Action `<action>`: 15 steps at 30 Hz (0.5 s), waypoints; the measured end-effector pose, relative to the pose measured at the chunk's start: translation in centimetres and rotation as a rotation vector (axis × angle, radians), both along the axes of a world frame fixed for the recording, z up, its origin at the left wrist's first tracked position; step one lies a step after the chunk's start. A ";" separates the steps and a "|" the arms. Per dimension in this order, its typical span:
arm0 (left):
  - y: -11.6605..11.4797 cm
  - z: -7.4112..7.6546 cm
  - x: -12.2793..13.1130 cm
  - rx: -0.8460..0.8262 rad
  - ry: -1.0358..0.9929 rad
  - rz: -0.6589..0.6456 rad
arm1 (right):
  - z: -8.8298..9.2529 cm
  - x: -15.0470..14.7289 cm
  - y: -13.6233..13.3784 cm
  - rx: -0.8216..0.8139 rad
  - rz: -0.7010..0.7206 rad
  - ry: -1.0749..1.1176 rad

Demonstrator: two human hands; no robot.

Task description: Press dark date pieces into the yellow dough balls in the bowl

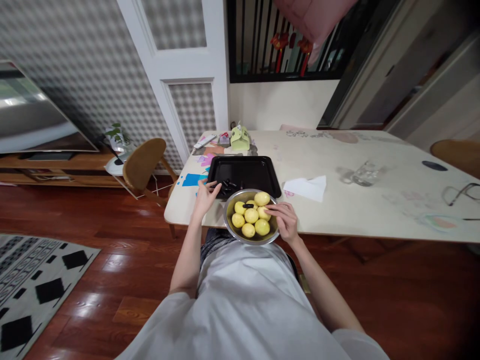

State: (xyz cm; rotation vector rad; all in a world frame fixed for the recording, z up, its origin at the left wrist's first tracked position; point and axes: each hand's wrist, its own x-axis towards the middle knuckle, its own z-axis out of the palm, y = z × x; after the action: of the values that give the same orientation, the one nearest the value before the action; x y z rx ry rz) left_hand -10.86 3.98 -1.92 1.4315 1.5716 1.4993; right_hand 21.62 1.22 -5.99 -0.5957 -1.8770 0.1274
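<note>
1. Fingers (pixel 273 208) of the right hand (pixel 288 222) are touching a lemon (pixel 262 214) inside the bowl (pixel 233 231), probably steadying it by the table (pixel 356 210) edge; whether they are grasping, one cannot tell.
2. The left hand (pixel 204 197) is holding its fingers parted, seemingly unloaded; black pieces (pixel 228 187) are lying just beside them on the tray (pixel 243 167).

Glossy red-brown floorboards (pixel 138 260) reflect light. A wooden chair (pixel 143 167) stands beside the pale table (pixel 337 212), near a checked wall (pixel 82 50).
</note>
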 end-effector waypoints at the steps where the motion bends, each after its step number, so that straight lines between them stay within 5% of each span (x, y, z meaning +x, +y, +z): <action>1: 0.0 0.0 0.1 -0.010 -0.018 0.017 | 0.0 0.0 0.0 0.000 -0.005 -0.002; 15: -0.4 0.8 1.5 0.037 -0.233 0.238 | 0.3 0.0 0.0 0.016 0.004 -0.004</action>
State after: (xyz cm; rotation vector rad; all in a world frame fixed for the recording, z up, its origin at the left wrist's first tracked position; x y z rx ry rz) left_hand -9.39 3.57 -1.11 1.0710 1.6181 1.7689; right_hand 21.61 1.21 -5.72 -0.5820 -1.8816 0.1135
